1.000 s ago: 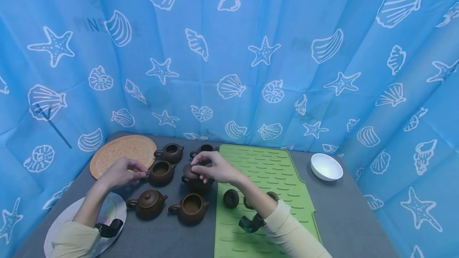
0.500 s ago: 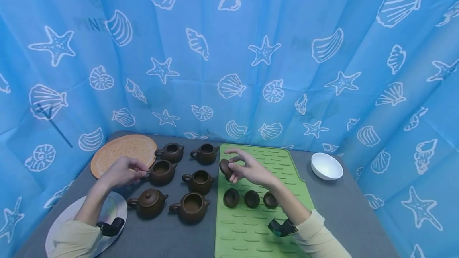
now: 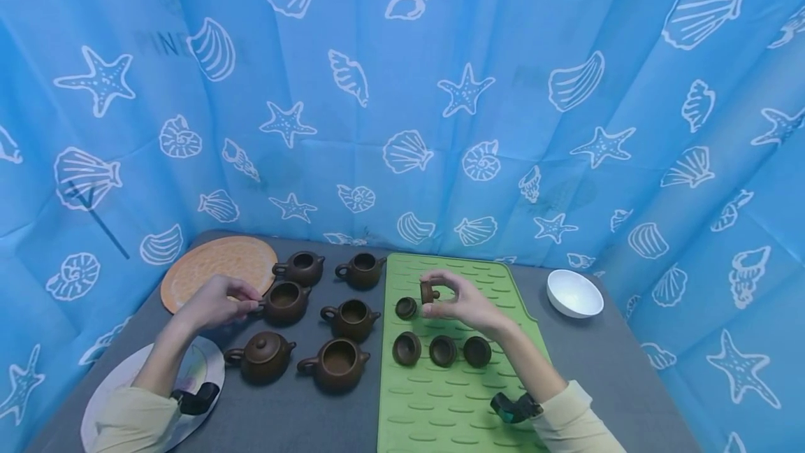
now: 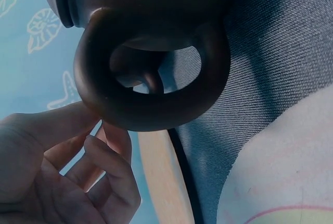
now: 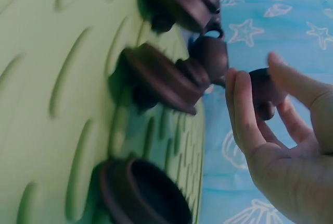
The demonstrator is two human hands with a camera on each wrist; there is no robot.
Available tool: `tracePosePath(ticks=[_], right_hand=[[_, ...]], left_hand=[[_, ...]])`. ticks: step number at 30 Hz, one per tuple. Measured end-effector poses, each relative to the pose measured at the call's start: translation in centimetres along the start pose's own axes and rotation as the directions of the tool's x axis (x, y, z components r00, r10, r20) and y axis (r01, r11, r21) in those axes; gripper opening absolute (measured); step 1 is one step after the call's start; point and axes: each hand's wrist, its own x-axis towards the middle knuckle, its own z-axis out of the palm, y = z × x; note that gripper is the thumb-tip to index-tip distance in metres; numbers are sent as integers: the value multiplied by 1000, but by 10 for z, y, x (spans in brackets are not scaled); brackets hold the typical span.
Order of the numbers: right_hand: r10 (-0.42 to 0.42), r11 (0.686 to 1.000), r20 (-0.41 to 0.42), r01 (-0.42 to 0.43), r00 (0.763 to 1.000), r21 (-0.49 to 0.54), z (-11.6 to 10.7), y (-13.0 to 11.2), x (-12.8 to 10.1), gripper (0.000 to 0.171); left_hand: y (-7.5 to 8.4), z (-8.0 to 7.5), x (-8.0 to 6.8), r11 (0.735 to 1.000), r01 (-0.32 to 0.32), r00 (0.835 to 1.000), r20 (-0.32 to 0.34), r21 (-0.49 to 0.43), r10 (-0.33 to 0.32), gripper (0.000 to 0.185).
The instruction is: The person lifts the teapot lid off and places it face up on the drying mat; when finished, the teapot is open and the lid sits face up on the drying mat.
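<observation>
My left hand (image 3: 214, 303) pinches the handle of a small brown open teapot (image 3: 286, 303); in the left wrist view its fingertips are hidden behind the handle of a nearer lidded teapot (image 4: 151, 5). Over the green mat (image 3: 434, 411), my right hand (image 3: 465, 303) holds a brown teapot lid (image 3: 428, 292) on edge between thumb and fingers, its knob facing the palm. One lid (image 3: 406, 308) lies on the mat just left of it. In front, three more lids lie in a row, including a middle one (image 3: 443, 351), hollow sides up.
Several other lidless teapots stand left of the mat, including the front one (image 3: 337, 365). An orange round board (image 3: 214, 264) and a white plate (image 3: 100, 404) lie at left. A white bowl (image 3: 574, 292) sits at right. A blue shell-print curtain (image 3: 402, 89) hangs behind.
My right hand has moved right from a teapot, now lidless, to over the mat. A lid now lies on the mat behind the row; another is in the fingers. The left hand stays still.
</observation>
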Motion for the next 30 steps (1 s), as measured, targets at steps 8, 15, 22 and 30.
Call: tracePosePath(ticks=[8, 15, 22, 30], right_hand=[[37, 999, 16, -37, 999, -23, -9, 17, -1, 61], [97, 995, 52, -97, 994, 3, -16, 26, -3, 57], [115, 993, 104, -112, 988, -29, -18, 32, -4, 54], [125, 991, 90, -119, 988, -66, -20, 34, -2, 54]], left_hand=[[-2, 0, 1, 1000, 0, 1000, 4, -5, 0, 16], [0, 0, -1, 1000, -14, 1000, -1, -6, 14, 15], [0, 0, -1, 1000, -13, 1000, -2, -9, 13, 15], [-2, 1, -1, 999, -21, 1000, -1, -25, 21, 16]])
